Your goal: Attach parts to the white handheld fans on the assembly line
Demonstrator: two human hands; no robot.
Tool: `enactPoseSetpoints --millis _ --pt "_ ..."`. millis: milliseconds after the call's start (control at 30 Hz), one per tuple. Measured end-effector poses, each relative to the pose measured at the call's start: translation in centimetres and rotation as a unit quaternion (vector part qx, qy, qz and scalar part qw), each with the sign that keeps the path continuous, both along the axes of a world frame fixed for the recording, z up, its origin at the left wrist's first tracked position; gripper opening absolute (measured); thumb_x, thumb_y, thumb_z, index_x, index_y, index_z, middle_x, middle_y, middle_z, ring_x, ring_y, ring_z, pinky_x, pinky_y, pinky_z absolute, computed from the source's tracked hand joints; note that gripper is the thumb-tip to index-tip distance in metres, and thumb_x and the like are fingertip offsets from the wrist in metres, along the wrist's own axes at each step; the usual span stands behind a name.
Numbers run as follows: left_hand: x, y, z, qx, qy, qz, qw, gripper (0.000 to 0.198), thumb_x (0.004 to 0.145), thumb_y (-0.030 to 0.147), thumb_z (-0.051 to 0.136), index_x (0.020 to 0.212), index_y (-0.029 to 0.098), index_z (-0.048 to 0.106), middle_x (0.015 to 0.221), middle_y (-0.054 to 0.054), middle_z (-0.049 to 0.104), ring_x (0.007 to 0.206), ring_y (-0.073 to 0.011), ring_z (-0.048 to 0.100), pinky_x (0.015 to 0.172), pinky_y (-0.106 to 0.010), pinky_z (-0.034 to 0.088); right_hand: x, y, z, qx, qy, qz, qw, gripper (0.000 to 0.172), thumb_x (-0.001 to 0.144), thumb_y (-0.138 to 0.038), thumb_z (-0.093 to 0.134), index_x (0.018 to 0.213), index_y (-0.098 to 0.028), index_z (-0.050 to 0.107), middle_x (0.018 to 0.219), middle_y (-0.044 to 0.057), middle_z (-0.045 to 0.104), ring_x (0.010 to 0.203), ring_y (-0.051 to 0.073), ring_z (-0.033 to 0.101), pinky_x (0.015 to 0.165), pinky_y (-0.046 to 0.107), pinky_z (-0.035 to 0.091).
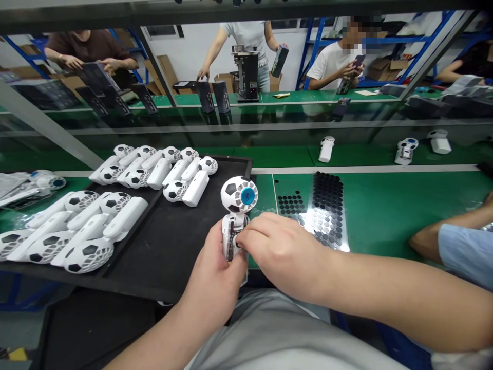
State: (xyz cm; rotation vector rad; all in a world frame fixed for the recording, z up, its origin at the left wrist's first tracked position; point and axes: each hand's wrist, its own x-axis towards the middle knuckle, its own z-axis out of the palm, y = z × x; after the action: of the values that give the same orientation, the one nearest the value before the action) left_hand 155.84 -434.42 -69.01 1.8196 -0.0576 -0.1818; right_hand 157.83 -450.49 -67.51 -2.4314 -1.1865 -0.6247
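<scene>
A white handheld fan [239, 194] with a black-and-white football pattern and a blue round centre stands upright in front of me. Its handle is open, showing parts inside. My left hand [217, 272] wraps round the lower handle. Against the open handle, the fingers of my right hand [283, 249] are pinched together; what they hold, if anything, is hidden. To the right lies a clear sheet of black round stickers [327, 200], partly behind my right wrist.
On the left, a black tray [162, 239] bears several closed football-pattern fans [90, 255]. More fans [326, 149] stand along the green bench [393, 210]. A co-worker's sleeve [466, 252] shows at right. Across a metal frame, several people handle dark boxes [221, 96].
</scene>
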Motion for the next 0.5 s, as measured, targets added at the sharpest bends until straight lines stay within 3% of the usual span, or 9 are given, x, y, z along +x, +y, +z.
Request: enactPoseSetpoints --millis 200,267,333,400,467,500 --pt "0.0 0.2 -0.4 0.03 -0.014 0.016 0.999 0.038 0.086 0.028 0.056 0.123 0.022 0.052 0.119 -0.004 0.065 0.103 -0.0207 0.061 0.091 -0.032 0.048 0.2 0.4 -0.2 0.012 0.035 -0.047 0.998 0.016 0.081 -0.003 0.061 0.071 -0.015 0.062 0.071 0.004 0.06 0.065 0.018 0.052 0.062 0.03 0.043" --pt "0.1 0.3 -0.5 0.034 -0.011 0.02 0.999 0.04 0.086 0.03 0.056 0.125 0.023 0.053 0.121 -0.004 0.064 0.107 -0.0217 0.06 0.094 -0.034 0.047 0.6 0.6 -0.2 0.037 0.111 -0.077 0.99 0.015 0.082 -0.007 0.065 0.072 -0.016 0.06 0.072 0.003 0.062 0.066 0.017 0.054 0.062 0.03 0.043" --pt "0.2 0.2 -0.5 0.013 0.007 0.032 0.999 0.045 0.082 0.031 0.059 0.127 0.022 0.053 0.122 -0.006 0.064 0.109 -0.0234 0.061 0.094 -0.035 0.048 1.2 0.8 -0.4 0.114 0.232 -0.1 0.961 0.012 0.081 -0.01 0.066 0.075 -0.018 0.06 0.072 0.001 0.064 0.066 0.017 0.057 0.061 0.029 0.044" --pt "0.2 0.1 -0.4 -0.042 0.056 0.055 0.996 0.052 0.079 0.033 0.06 0.129 0.021 0.051 0.117 -0.008 0.066 0.099 -0.0248 0.064 0.083 -0.037 0.053 1.8 0.9 -0.8 0.258 0.376 -0.106 0.883 0.008 0.083 -0.014 0.063 0.08 -0.02 0.058 0.074 0.0 0.065 0.067 0.016 0.061 0.061 0.028 0.049" --pt "0.2 -0.2 -0.3 -0.111 0.098 0.073 0.986 0.058 0.078 0.036 0.061 0.132 0.02 0.048 0.111 -0.009 0.068 0.088 -0.0248 0.066 0.07 -0.035 0.055 2.0 1.0 -1.3 0.404 0.493 -0.09 0.765 0.005 0.084 -0.018 0.059 0.088 -0.02 0.057 0.079 0.0 0.065 0.07 0.016 0.064 0.063 0.03 0.054" --pt "0.2 -0.3 -0.3 -0.138 0.103 0.075 0.982 0.06 0.078 0.037 0.062 0.133 0.02 0.046 0.11 -0.009 0.068 0.087 -0.0247 0.067 0.069 -0.035 0.056 2.0 1.1 -1.5 0.449 0.53 -0.08 0.716 0.012 0.083 -0.022 0.062 0.094 -0.02 0.057 0.083 0.002 0.067 0.073 0.017 0.066 0.065 0.032 0.056"
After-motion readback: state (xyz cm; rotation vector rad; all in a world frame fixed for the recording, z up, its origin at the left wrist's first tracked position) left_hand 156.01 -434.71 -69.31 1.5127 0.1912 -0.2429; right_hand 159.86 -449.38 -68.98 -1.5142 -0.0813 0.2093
